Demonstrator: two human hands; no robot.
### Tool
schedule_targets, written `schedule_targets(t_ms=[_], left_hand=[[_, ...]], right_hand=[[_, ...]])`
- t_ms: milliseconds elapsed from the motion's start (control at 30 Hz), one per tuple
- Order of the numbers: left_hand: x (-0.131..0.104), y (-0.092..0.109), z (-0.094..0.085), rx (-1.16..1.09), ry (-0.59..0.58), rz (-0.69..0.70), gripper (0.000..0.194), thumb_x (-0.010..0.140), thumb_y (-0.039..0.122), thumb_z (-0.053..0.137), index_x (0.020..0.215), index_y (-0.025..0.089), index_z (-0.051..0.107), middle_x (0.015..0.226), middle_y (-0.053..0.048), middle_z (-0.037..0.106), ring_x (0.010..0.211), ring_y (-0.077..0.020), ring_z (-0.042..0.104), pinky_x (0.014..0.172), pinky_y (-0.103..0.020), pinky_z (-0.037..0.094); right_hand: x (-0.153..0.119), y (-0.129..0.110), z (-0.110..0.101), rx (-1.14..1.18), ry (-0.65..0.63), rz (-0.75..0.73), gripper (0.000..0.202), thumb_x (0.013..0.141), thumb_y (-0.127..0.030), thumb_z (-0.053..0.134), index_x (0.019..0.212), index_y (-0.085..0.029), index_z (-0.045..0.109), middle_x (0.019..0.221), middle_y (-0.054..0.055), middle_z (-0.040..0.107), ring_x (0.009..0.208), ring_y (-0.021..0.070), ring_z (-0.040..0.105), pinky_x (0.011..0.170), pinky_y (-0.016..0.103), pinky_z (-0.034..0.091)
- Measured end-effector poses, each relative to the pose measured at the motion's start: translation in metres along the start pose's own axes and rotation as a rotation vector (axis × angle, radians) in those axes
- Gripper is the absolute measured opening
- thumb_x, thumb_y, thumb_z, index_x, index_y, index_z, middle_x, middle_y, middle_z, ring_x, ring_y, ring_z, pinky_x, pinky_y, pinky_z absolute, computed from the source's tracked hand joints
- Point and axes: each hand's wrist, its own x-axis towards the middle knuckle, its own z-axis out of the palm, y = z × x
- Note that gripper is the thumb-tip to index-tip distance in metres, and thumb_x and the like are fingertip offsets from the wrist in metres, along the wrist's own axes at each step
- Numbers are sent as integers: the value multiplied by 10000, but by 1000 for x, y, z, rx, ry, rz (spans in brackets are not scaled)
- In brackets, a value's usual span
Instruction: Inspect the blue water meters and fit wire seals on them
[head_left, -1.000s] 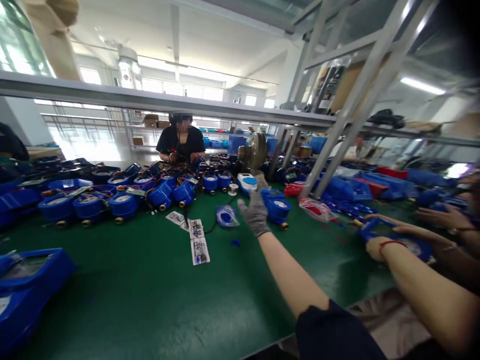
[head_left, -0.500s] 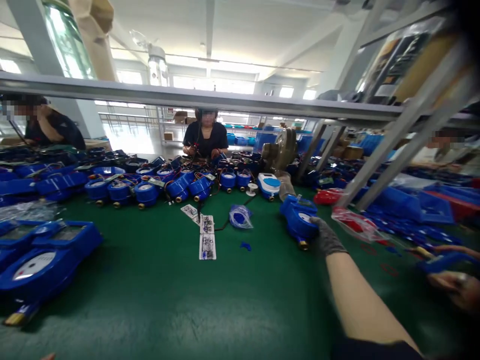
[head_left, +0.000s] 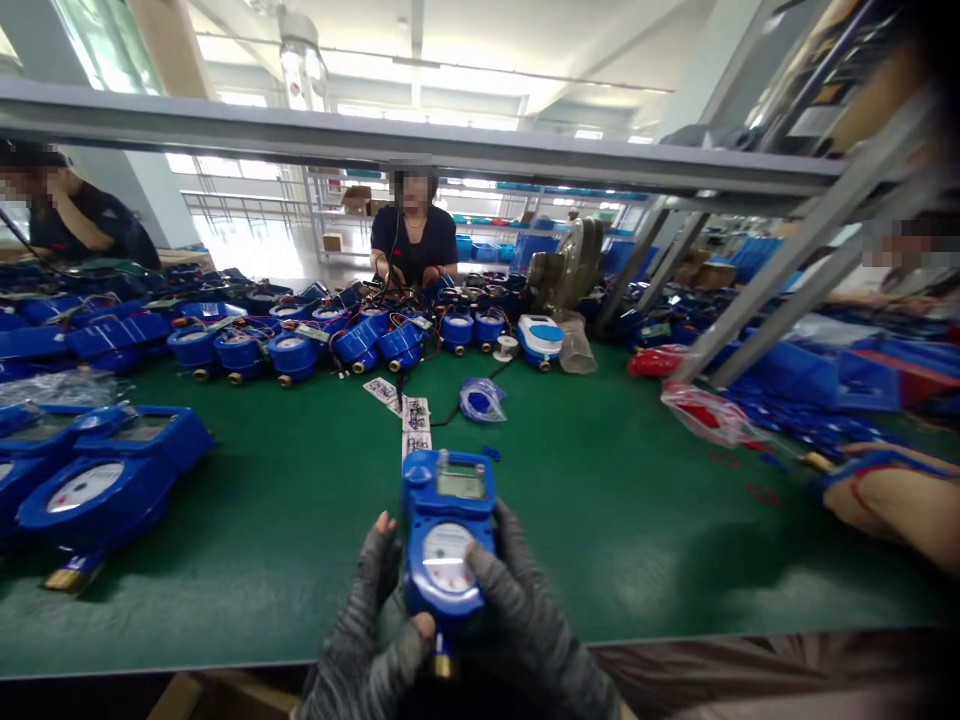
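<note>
A blue water meter (head_left: 439, 510) with a small grey display and a round white dial is held at the table's near edge, its brass end toward me. My right hand (head_left: 517, 590), in a grey fingerless glove, grips its right side, thumb over the dial. On the other side my left hand (head_left: 375, 610), gloved alike, has its thumb and fingers apart around the meter's lower left; the thumb tip is at the casing, and whether it touches I cannot tell. Two labelled cards (head_left: 416, 412) and a bagged blue part (head_left: 482, 399) lie beyond.
More blue meters (head_left: 112, 490) stand at the left, and a long row (head_left: 292, 355) runs along the back. A co-worker (head_left: 412, 235) sits opposite; another person's hand (head_left: 870, 490) works at the right. A metal shelf (head_left: 480, 150) crosses above; a fan (head_left: 574, 265) stands at the back.
My right hand has brought the water meter from the right of the table to the front middle. My left hand has come into view beside it. My view has tilted down slightly.
</note>
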Motion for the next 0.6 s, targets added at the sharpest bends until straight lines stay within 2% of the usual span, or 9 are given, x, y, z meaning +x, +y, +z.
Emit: schedule_targets(t_ms=[67, 100, 167, 200, 233, 300, 367, 433, 600], left_hand=[[4, 9, 0, -34, 18, -79, 954, 731, 586, 716, 1501, 261, 259, 1364, -155, 550, 1169, -331, 606, 964, -469, 533], [7, 13, -5, -16, 54, -106, 959, 710, 547, 753, 1491, 271, 268, 1340, -146, 566, 1143, -322, 621, 958, -466, 536], [12, 15, -20, 36, 133, -110, 913, 703, 487, 779, 1462, 279, 317, 1315, -127, 578, 1138, -302, 621, 994, -467, 510], [14, 15, -26, 44, 154, -93, 892, 703, 480, 779, 1451, 277, 336, 1312, -122, 576, 1145, -296, 614, 1017, -473, 490], [16, 13, -30, 38, 162, -74, 887, 706, 483, 776, 1450, 279, 338, 1311, -119, 573, 1146, -292, 611, 1034, -485, 474], [16, 9, -31, 21, 162, -51, 896, 714, 489, 765, 1461, 285, 315, 1318, -119, 562, 1142, -292, 610, 1050, -517, 452], [15, 6, -28, 25, 165, -45, 896, 716, 486, 761, 1462, 284, 308, 1333, -123, 547, 1147, -297, 606, 1054, -537, 441], [14, 4, -24, 28, 177, -31, 894, 719, 483, 757, 1462, 274, 306, 1337, -127, 543, 1147, -298, 606, 1049, -534, 445], [13, 5, -22, 74, 195, -37, 899, 715, 507, 752, 1457, 255, 312, 1320, -145, 558, 1115, -305, 627, 980, -505, 511]], right_hand=[[12, 7, 15, -121, -136, -26, 652, 905, -501, 585, 1472, -289, 344, 1343, 100, 572, 1148, 279, 602, 931, 434, 505], [23, 8, 10, -257, -148, -56, 593, 928, -488, 549, 1452, -275, 373, 1317, 94, 585, 1132, 256, 608, 914, 402, 513], [52, 10, -18, -614, -38, -151, 453, 960, -431, 477, 1363, -225, 462, 1203, 84, 632, 1040, 209, 634, 876, 344, 519], [69, 11, -38, -863, 143, -238, 374, 942, -401, 480, 1248, -192, 526, 1100, 75, 658, 970, 195, 643, 854, 319, 518], [85, 11, -59, -956, 232, -242, 312, 927, -345, 489, 1174, -166, 555, 1097, 94, 649, 985, 207, 629, 884, 335, 496], [112, 13, -95, -1085, 291, -227, 208, 889, -265, 507, 1037, -154, 600, 998, 94, 657, 909, 214, 623, 867, 344, 480], [130, 17, -116, -1176, 277, -196, 146, 855, -219, 538, 958, -164, 625, 940, 77, 661, 863, 207, 616, 837, 321, 468], [141, 22, -123, -1259, 249, -177, 125, 838, -196, 566, 933, -172, 643, 931, 65, 663, 855, 196, 609, 810, 289, 454], [155, 24, -115, -1411, 200, -140, 105, 864, -206, 579, 914, -176, 666, 925, 55, 665, 842, 175, 588, 748, 243, 413]])
